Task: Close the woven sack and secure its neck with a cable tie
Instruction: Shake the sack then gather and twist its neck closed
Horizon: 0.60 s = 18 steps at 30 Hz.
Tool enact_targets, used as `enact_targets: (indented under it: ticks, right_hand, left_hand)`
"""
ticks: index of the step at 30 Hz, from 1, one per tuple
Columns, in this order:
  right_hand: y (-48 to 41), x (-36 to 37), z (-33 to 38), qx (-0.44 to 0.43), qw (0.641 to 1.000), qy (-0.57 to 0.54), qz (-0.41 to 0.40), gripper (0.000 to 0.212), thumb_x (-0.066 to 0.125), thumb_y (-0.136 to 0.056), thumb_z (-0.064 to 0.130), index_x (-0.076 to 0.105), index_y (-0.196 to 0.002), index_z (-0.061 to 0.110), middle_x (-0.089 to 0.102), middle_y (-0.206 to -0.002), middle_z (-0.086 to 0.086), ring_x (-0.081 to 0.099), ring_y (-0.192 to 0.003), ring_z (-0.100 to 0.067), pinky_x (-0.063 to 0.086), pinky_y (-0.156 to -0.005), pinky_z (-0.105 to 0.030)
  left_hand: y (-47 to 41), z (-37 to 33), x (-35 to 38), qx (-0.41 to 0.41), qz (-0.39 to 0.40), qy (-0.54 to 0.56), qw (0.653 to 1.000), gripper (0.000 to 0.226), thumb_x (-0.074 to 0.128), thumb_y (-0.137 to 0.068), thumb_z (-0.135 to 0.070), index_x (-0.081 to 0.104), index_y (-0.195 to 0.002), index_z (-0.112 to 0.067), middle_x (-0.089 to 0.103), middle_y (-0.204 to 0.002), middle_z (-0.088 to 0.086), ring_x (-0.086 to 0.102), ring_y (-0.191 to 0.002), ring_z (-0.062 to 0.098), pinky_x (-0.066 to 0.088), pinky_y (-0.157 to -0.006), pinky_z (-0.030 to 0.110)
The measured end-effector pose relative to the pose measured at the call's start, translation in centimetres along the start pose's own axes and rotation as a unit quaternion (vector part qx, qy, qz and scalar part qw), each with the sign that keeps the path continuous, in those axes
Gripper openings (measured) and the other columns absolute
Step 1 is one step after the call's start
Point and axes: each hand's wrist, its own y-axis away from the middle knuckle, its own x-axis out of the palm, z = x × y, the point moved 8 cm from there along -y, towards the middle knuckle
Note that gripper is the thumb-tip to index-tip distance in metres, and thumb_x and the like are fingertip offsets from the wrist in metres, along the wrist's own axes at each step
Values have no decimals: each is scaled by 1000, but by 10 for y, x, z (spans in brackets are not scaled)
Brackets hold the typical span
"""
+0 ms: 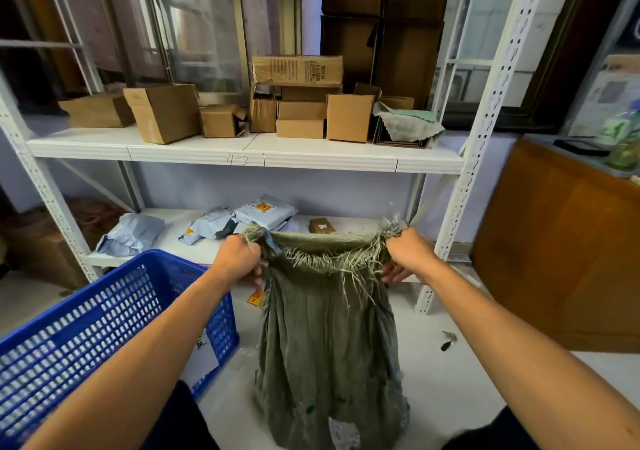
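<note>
With each hand gripping a frayed rim corner, left hand (pixel 239 259) and right hand (pixel 408 252) stretch the sack (pixel 329 339) mouth flat, likely for gathering; no tie visible.

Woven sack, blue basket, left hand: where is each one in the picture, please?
woven sack (pixel 329 339), head view, middle of its hanging body.
blue basket (pixel 86 325), head view, its perforated side wall.
left hand (pixel 239 258), head view, back of the hand, which grips the sack's frayed mouth.

Bright even daylight through rear windows (pixel 194 34); sharp centre, wide-angle bowing at edges.
</note>
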Motion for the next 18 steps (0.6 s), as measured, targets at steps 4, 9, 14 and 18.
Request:
enact_targets:
  ticks: [4, 9, 14, 18]
  right_hand:
    - [3, 13, -6, 83, 960, -268, -4, 20, 32, -95, 0, 51, -94, 3, 66, -72, -21, 68, -57, -33, 60, -53, -42]
    - [-6, 23, -12, 84, 926, -367, -21, 18, 36, -90, -5, 46, -88, 10, 59, -80, -12, 63, -68, -28, 58, -73, -47]
    - [-5, 30, -9, 11, 977, -207, 57, 21, 44, -78, -7, 42, -72, 14, 47, -80, -8, 50, -74, -17, 49, -70, -28]
    - [-6, 18, -8, -37, 999, 16, -25, 4, 55, -91, 8, 58, -89, 11, 58, -88, -5, 55, -87, -23, 41, -66, -28]
  left_hand:
    - [3, 11, 18, -103, 59, 285, 951, 26, 40, -102, -9, 64, -92, -5, 65, -53, 6, 72, -49, 22, 56, -42, 27]
    - [0, 12, 24, -92, 72, 350, 929, 33, 36, -106, -15, 65, -116, -4, 80, -93, 16, 79, -88, 27, 63, -76, 37]
    - [-7, 12, 16, -43, 87, 236, 967, 28, 50, -97, -3, 63, -122, 0, 80, -102, 10, 77, -98, 21, 59, -89, 37]
    - [2, -7, 17, 34, 106, 111, 988, 34, 46, -96, 13, 65, -106, -13, 75, -106, 6, 70, -103, 20, 53, -81, 32]
